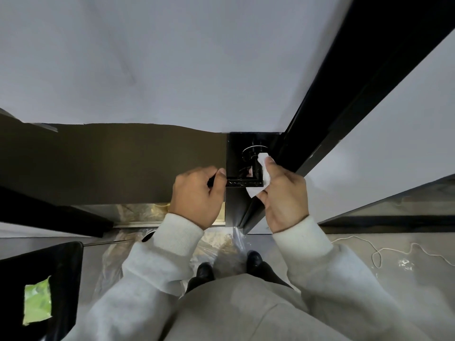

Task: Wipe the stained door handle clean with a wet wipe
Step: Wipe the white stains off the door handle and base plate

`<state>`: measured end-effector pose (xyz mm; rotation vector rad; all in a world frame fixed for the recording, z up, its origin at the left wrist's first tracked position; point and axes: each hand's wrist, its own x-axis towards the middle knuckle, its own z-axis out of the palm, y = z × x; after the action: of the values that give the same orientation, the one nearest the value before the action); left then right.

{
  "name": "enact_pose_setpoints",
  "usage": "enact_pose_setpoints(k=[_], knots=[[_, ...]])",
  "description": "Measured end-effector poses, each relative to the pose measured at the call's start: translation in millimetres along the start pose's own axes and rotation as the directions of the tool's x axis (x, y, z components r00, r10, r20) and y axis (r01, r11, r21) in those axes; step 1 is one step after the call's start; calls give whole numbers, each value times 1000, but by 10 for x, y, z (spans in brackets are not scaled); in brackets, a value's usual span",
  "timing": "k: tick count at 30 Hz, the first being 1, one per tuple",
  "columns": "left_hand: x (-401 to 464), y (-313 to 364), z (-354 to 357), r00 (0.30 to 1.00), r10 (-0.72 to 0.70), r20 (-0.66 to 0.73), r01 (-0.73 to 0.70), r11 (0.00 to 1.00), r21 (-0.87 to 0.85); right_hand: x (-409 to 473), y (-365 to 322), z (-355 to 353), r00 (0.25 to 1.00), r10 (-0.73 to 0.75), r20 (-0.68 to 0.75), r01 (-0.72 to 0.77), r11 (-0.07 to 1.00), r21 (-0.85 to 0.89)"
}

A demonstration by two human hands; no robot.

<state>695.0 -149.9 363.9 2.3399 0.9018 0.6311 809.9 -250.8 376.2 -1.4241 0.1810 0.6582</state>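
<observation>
Wiping step underway, head view looking down at a black lever door handle (242, 183) mounted on a dark plate (232, 153) at the door's edge, beside the black frame (344, 99). Left hand (197, 195) is curled closed around the free end of the lever, thumb on top, seemingly steadying it; that end is hidden inside the fist. Right hand (283, 193) pinches a white wet wipe (261, 173) between thumb and fingers and presses it against the handle's neck, where the lever bends toward the round rose (253, 151). Wipe covers the corner of the lever and hangs a bit below it. Exposed middle of the lever shows pale speckling that reads as stain, though it could be glare; too small to be sure. Judgement: mid-task, neck area being scrubbed, lever bar not yet clean. Next move likely calls for sliding the wipe leftward along the bar toward the left hand, keeping firm pressure and wrapping the wipe round top and underside, then shifting the left grip so the covered end can be reached. Risk: lever rotating under pressure if the left hand loosens. Pale grey sleeves (172, 242), dark shoes (204, 270) and plastic sheeting (118, 257) on the floor are visible below.
</observation>
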Motion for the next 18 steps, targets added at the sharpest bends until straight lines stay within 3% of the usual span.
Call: enact_pose_setpoints(k=[8,10,13,18], knots=[[-6,-22,8,1000,10,3,-10,1000,1,68,38,111,989,-144,-26,139,981,-136],[0,-18,8,1000,11,-4,-12,1000,-6,83,68,156,990,-126,-62,120,989,-89],[-2,-24,7,1000,17,-7,-17,1000,-16,95,109,160,994,46,-99,-39,997,65],[-4,-35,9,1000,13,-1,-13,1000,-14,-90,71,32,991,119,57,-130,952,277]])
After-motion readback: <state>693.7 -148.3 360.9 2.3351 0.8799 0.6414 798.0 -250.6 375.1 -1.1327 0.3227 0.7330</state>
